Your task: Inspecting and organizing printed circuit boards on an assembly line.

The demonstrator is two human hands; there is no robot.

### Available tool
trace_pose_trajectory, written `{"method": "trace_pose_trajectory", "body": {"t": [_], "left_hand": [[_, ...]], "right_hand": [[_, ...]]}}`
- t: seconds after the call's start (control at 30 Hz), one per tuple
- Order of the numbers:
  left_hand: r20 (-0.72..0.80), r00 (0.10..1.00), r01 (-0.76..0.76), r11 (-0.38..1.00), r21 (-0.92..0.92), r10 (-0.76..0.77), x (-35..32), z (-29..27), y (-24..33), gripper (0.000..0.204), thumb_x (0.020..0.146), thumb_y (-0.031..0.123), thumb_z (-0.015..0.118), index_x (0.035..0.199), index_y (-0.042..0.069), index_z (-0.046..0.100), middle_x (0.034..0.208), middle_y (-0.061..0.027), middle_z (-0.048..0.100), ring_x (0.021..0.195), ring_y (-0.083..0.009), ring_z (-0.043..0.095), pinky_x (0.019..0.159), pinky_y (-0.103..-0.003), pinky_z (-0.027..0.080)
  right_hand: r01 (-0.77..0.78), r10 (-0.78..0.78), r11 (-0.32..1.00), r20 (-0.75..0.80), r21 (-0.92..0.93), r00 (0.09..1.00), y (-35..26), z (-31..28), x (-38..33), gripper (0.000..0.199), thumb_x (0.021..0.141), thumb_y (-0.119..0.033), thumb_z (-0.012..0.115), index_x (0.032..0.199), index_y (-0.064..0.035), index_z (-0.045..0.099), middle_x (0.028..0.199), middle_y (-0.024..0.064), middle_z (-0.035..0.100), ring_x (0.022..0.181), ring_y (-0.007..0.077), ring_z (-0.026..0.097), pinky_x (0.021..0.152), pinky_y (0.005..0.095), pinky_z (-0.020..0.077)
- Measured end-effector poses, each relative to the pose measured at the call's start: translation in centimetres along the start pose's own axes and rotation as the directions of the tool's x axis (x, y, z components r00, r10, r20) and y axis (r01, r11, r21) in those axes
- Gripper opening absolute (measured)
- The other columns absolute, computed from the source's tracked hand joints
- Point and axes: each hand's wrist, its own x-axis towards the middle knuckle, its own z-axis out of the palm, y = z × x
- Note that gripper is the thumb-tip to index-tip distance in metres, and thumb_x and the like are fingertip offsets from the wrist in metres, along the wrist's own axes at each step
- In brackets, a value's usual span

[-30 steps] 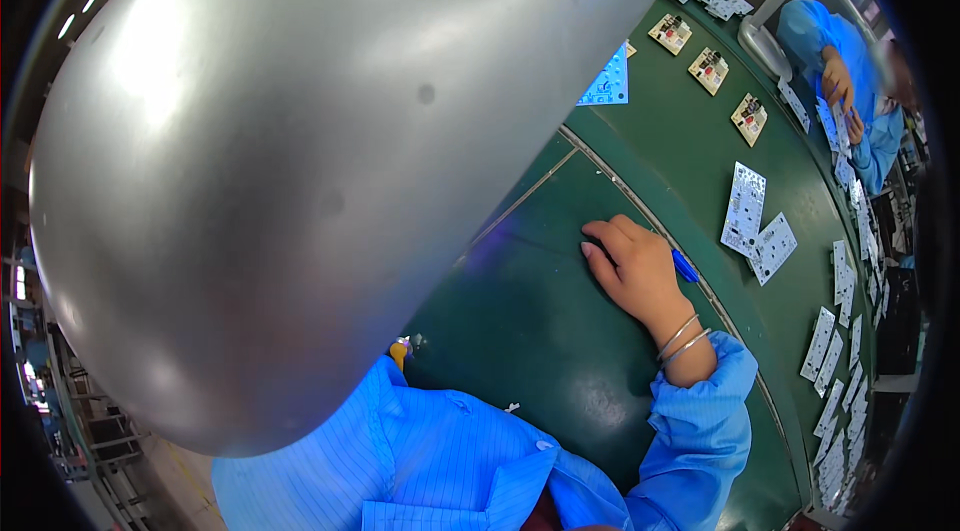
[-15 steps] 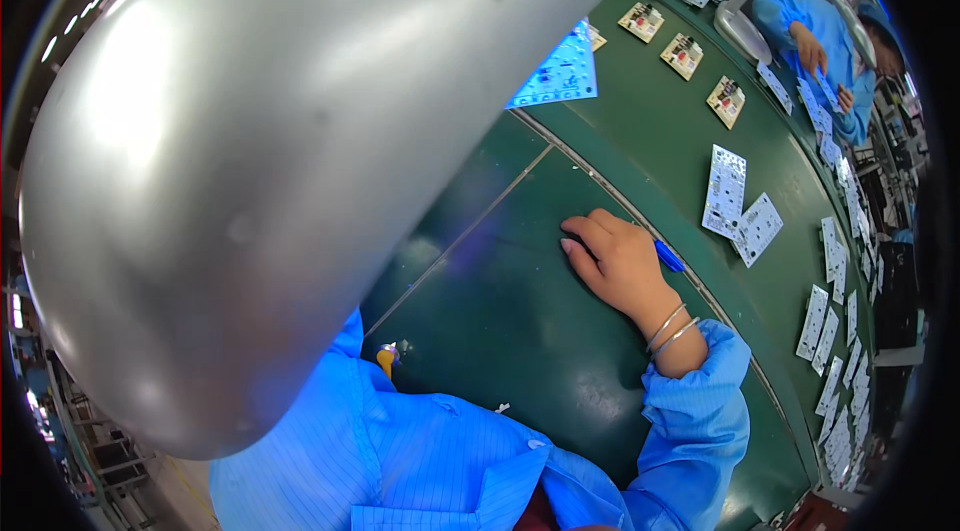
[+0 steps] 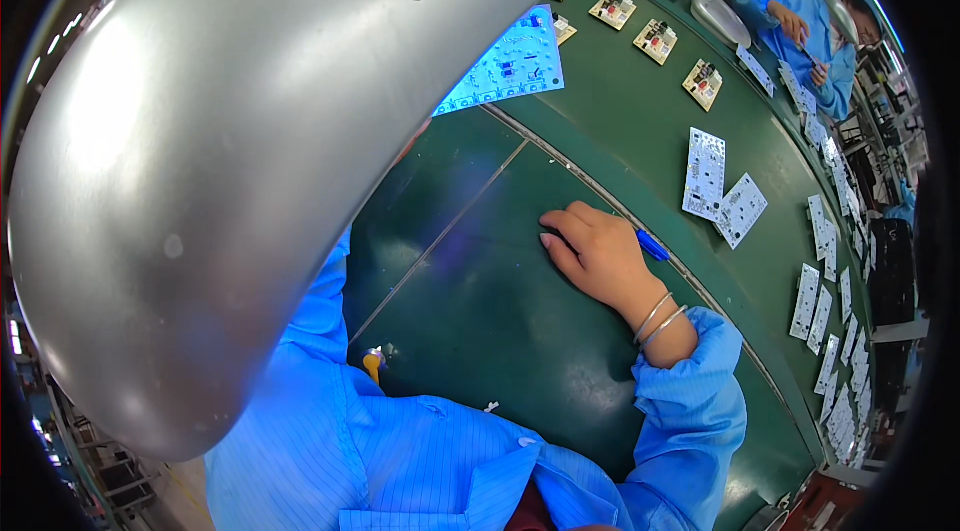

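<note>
My right hand [image 3: 600, 256] rests knuckles-up on the dark green table [image 3: 480, 331], fingers curled in. The end of a blue pen [image 3: 652, 246] sticks out from under it on the far side. Two thin bangles circle that wrist, above a blue sleeve. A large silver lamp hood [image 3: 230, 161] fills the left of the view and hides my left hand. Just beyond the hood's edge, a white circuit board [image 3: 505, 66] lies lit in bluish light.
Several white circuit boards [image 3: 705, 171] lie on the green belt to the right, with small square ones [image 3: 657, 39] farther back. Another person in blue [image 3: 800, 26] works at the far right. A small yellow-tipped tool [image 3: 372, 363] sits by my sleeve.
My right hand stays curled on the table with the pen under it. The view has shifted, so more of the lit circuit board shows past the hood's edge.
</note>
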Motion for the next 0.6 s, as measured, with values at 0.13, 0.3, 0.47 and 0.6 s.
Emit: {"method": "trace_pose_trajectory", "body": {"t": [0.13, 0.3, 0.47, 0.6], "left_hand": [[-0.005, 1.000, 0.010, 1.000, 0.021, -0.010, 0.8, -0.6, 0.2, 0.050, 0.059, 0.008, 0.072, 0.102, -0.003, 0.051, 0.096, -0.0130, 0.056, 0.088, -0.0198, 0.055, 0.077, -0.030, 0.043], [-0.009, 1.000, 0.019, 0.999, 0.030, -0.019, 0.7, -0.6, 0.9, 0.051, 0.059, 0.007, 0.072, 0.104, -0.004, 0.050, 0.097, -0.0136, 0.056, 0.089, -0.0205, 0.055, 0.078, -0.030, 0.042], [-0.001, 0.999, 0.046, 0.999, 0.006, -0.046, 0.4, -0.3, 1.2, 0.052, 0.059, 0.007, 0.071, 0.105, -0.004, 0.049, 0.098, -0.0143, 0.055, 0.091, -0.0211, 0.054, 0.079, -0.031, 0.042], [0.012, 0.996, 0.092, 0.995, -0.025, -0.091, 0.8, -0.5, 1.6, 0.053, 0.059, 0.007, 0.071, 0.106, -0.004, 0.048, 0.099, -0.0148, 0.055, 0.092, -0.0216, 0.054, 0.080, -0.031, 0.042]], "right_hand": [[0.019, -0.019, 1.000, -0.007, 0.023, 1.000, -0.2, 0.0, 0.3, 0.013, 0.074, -0.013, 0.057, 0.084, -0.0055, 0.056, 0.070, 0.0079, 0.051, 0.060, 0.0247, 0.053, 0.051, 0.0329, 0.0427], [0.023, -0.023, 1.000, 0.000, 0.014, 1.000, -0.1, -0.1, 0.1, 0.013, 0.073, -0.013, 0.057, 0.084, -0.0054, 0.056, 0.070, 0.0080, 0.051, 0.060, 0.0247, 0.053, 0.051, 0.0330, 0.0425], [0.027, -0.027, 1.000, -0.002, 0.008, 1.000, 0.1, -0.1, -0.2, 0.013, 0.073, -0.013, 0.057, 0.084, -0.0054, 0.056, 0.070, 0.0080, 0.051, 0.059, 0.0248, 0.053, 0.051, 0.0331, 0.0422], [0.024, -0.024, 1.000, -0.008, 0.015, 1.000, 0.1, -0.2, -0.4, 0.013, 0.073, -0.013, 0.057, 0.084, -0.0053, 0.056, 0.070, 0.0082, 0.051, 0.060, 0.0251, 0.053, 0.051, 0.0333, 0.0421]]}}
